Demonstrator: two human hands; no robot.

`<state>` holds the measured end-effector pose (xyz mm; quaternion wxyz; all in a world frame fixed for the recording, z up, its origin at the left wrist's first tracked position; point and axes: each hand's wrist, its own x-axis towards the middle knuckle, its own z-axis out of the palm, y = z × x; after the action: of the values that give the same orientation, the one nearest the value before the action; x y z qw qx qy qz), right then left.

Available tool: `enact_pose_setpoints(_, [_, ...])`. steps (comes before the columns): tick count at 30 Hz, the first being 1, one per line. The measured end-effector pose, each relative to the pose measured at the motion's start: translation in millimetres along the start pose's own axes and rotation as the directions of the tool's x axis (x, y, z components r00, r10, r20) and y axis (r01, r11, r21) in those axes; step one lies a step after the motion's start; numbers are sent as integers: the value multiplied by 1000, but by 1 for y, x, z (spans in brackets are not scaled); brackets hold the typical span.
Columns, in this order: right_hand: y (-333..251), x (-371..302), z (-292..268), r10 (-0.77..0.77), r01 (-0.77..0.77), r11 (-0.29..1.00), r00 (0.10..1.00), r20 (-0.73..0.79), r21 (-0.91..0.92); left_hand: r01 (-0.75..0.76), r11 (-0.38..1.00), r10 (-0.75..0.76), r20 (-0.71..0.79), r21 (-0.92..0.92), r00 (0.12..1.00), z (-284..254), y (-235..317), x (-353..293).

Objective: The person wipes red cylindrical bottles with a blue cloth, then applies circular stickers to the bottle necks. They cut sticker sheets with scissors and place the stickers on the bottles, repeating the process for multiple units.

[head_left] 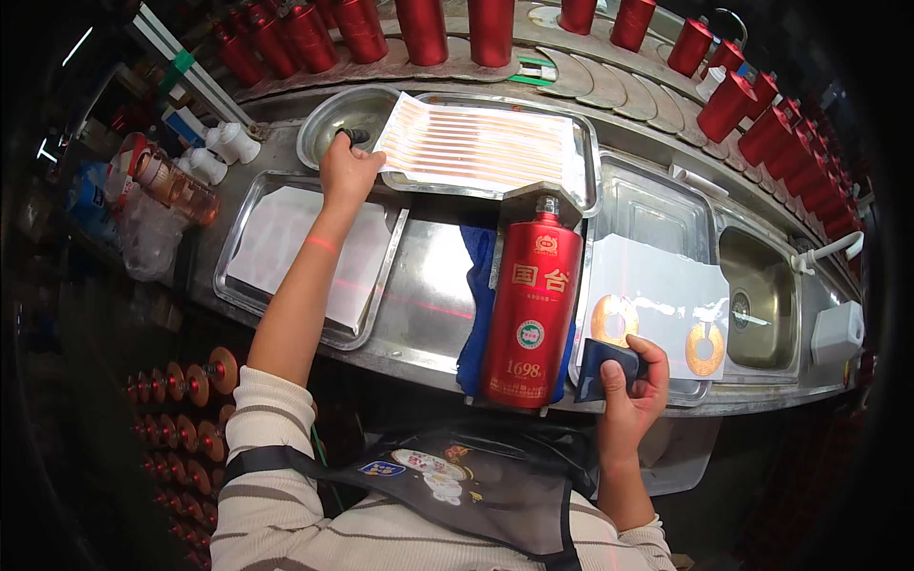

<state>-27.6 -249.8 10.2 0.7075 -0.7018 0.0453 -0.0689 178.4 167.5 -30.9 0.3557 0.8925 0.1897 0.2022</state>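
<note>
My left hand (349,176) reaches to the metal bowl (307,141) at the back left. Its fingers are closed on a small dark thing (359,136) at the bowl, too hidden to name. Beside that hand lies a white sheet with gold stripes (486,143), on a metal tray. My right hand (633,400) pinches a dark blue flat pad (606,369) at the front right. A red bottle (531,305) with a clear top lies in the middle on a blue cloth (479,262). Right of it, a white sheet (657,276) carries two gold ring-shaped stickers (705,348).
Red bottles (421,29) line a conveyor (609,86) along the back. A tray with white sheets (314,249) sits at left, near white bottles (238,143) and a plastic bag (148,228). At right are a sink (757,357) and a tap (828,252).
</note>
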Motion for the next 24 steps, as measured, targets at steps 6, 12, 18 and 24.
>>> enact_pose_setpoints(6, [-4, 19, -8, 7, -7, 1000, 999, -36, -13, 50, 972, -38, 57, -228, 998, -1, -5, -12])
enact_pose_setpoints(12, [-12, 36, -3, -26, 26, 999, 1000, -11, -30, 54, 967, -47, 33, -250, 998, -16, 2, -22])
enact_pose_setpoints(18, [-22, 70, -3, 33, -47, 989, 994, 104, 139, -142, 969, 150, 25, -204, 988, -27, 60, -31])
enact_pose_setpoints(24, [-65, 151, 56, -130, 162, 984, 931, 343, -69, -333, 809, 465, 180, -484, 867, -29, 176, -49])
